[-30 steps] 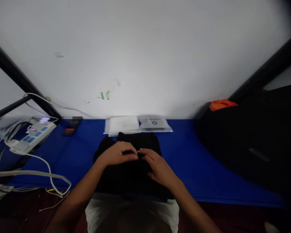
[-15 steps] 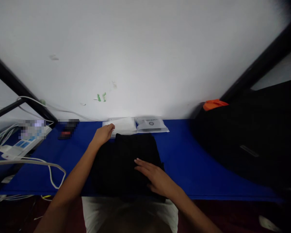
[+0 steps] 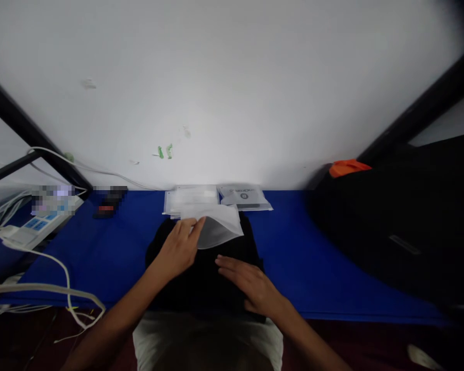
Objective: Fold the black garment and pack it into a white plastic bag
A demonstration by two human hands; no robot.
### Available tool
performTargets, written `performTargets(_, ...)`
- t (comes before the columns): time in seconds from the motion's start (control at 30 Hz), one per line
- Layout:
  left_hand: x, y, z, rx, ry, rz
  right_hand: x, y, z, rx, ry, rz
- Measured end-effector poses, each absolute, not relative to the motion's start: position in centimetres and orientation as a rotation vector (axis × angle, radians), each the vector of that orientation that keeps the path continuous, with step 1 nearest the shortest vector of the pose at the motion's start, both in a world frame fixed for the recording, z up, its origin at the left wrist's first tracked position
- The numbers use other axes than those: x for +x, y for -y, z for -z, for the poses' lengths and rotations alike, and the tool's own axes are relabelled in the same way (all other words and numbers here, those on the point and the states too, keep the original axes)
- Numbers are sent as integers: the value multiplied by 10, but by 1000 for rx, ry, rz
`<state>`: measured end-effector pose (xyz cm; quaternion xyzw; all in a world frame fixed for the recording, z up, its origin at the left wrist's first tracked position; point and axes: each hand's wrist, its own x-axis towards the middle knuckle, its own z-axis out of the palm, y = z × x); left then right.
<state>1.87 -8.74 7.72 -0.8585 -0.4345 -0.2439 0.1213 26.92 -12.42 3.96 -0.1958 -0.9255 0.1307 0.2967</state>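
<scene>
My left hand (image 3: 181, 246) grips a translucent white plastic bag (image 3: 218, 226) by its left side, over the back part of a folded black cloth (image 3: 212, 278). The bag's near edge gapes a little. My right hand (image 3: 251, 283) lies on the right part of the black cloth, fingers stretched out and pointing left. Behind the cloth, against the wall, lie several flat white bags (image 3: 193, 194). Beside them on the right is a filled bag (image 3: 245, 198) with dark print and something grey inside.
A blue tabletop (image 3: 294, 257) carries everything. At the left are a white power strip (image 3: 38, 226), looping white cables (image 3: 65, 273) and a dark object (image 3: 112, 202), partly pixelated. A large black bag (image 3: 390, 221) with an orange piece (image 3: 348, 167) fills the right side.
My left hand has come back toward me from the stack of white bags, bringing one bag over the black cloth. My right hand has stayed nearly in place.
</scene>
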Motion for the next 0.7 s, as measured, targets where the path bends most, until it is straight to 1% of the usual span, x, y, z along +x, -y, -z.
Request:
performTargets(0.07, 25, 103, -75, -2473, 1242, 796, 268, 128, -50, -381, 2330, -201)
performTargets(0.13, 28, 115, -75, -2514, 1206, 884, 264, 130, -61, -340, 2259, -65)
performTargets(0.2, 31, 125, -75, -2614, 1165, 945, 259, 129, -67, -363, 2263, 33)
performTargets(0.27, 36, 132, -73, -2692, 1164, 933, 254, 126, -66, -488, 2316, 70)
performTargets(0.47, 53, 141, -52, -2829, 1287, 574, 236, 121, -39, -1295, 2625, -124)
performTargets(0.53, 54, 139, -46, -2829, 1327, 490, 232, 123, -37, -1374, 2679, -172)
performTargets(0.7, 52, 131, -47, -2818, 1297, 431, 225, 123, -39, -1359, 2623, -198)
